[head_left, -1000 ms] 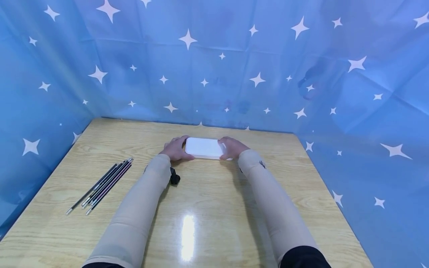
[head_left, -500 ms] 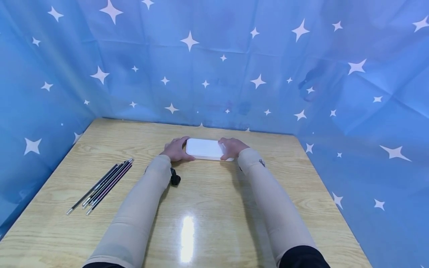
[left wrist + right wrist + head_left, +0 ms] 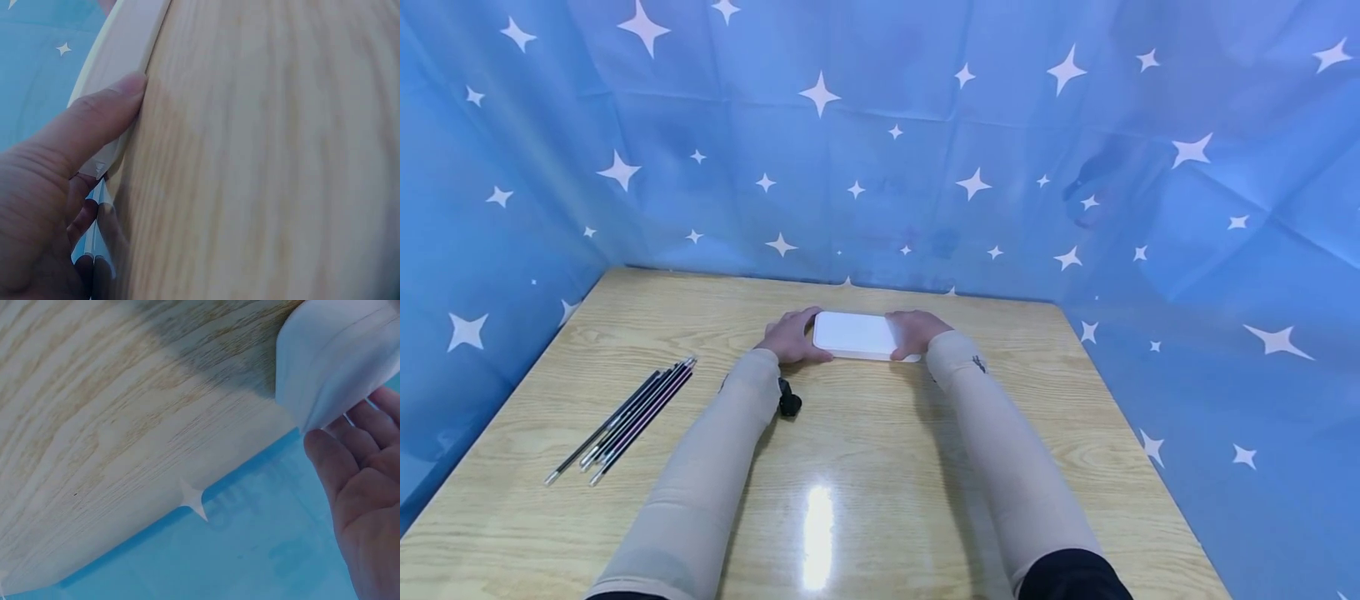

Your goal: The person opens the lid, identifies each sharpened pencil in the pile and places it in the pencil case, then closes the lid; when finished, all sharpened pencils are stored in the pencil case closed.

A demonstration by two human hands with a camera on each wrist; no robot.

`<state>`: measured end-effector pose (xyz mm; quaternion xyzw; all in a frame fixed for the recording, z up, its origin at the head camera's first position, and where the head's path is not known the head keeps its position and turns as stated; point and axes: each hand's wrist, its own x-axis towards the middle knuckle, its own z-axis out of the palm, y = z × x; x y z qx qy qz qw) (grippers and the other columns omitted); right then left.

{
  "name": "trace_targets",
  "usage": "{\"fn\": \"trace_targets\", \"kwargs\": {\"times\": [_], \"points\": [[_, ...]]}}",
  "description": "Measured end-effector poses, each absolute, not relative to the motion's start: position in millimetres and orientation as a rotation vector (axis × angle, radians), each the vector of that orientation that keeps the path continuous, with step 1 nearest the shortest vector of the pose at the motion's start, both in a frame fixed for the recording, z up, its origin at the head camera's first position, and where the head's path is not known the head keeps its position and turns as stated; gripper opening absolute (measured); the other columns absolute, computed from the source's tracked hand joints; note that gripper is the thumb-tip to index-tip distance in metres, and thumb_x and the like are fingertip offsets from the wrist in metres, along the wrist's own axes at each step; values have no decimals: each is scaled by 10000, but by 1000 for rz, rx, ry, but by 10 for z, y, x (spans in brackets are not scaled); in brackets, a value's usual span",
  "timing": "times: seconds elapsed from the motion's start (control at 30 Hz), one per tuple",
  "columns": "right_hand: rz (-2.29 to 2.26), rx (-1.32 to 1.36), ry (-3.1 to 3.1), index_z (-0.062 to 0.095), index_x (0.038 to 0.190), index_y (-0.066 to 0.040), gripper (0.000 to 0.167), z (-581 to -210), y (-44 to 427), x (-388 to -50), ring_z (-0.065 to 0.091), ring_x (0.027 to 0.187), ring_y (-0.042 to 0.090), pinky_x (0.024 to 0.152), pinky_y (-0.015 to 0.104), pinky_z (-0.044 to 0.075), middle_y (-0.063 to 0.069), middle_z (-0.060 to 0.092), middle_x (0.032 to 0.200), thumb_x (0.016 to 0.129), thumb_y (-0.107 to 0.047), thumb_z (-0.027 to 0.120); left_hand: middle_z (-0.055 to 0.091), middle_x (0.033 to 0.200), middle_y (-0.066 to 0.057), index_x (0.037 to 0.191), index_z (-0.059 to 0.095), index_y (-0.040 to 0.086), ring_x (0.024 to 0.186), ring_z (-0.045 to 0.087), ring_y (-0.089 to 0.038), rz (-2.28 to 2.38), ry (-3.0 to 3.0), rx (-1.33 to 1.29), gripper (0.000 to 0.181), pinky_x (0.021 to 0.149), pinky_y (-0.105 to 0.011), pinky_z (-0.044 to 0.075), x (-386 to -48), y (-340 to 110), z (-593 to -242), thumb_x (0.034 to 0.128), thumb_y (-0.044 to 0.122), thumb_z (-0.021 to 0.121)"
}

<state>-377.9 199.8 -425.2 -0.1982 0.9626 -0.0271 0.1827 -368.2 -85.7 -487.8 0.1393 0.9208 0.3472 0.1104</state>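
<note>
Toward the table's far edge (image 3: 752, 286), both hands (image 3: 791, 337) (image 3: 916, 332) hold a white box (image 3: 853, 333).

white box (image 3: 853, 332), white-starred blue curtain (image 3: 880, 50), wood-grained tan table (image 3: 887, 450), beige sleeves (image 3: 696, 475)

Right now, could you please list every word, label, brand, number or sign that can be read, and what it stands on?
No text can be read.
Right sleeve: dark mark near the wrist, too small to read.
Blue curtain: faint marks in the right wrist view, too blurred to read.
White box: no lettering can be made out.
Dark rods: too small to tell.
</note>
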Motion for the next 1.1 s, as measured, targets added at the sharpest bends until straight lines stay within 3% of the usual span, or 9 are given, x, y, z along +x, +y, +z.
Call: {"fn": "trace_targets", "kwargs": {"times": [0.33,0.83,1.1], "points": [[-106,-556,2682,288,1610,-113,950,-4231,1986,-3818,292,1504,294,1213,449,247,78,338,1632,857,-382,800,323,1619,-124,1611,289,189,1486,249,-356,1040,2703,431,1052,1139,-584,202,-3675,-868,-4882,781,491,861],[33,-556,2711,283,1609,-101,1001,-4239,1922,-3813,360,1468,312,1193,442,295,92,374,1612,837,-479,795,325,1620,-109,1614,285,210,1481,264,-350,1038,2705,420,1065,1146,-580,204,-3688,-858,-4901,771,507,864],[20,-543,2721,331,1596,-114,965,-4201,1910,-3809,394,1442,331,1179,463,317,96,413,1588,830,-454,809,319,1623,-107,1611,292,222,1484,263,-347,1035,2705,403,1053,1154,-582,197,-3679,-861,-4893,774,504,862]]}}
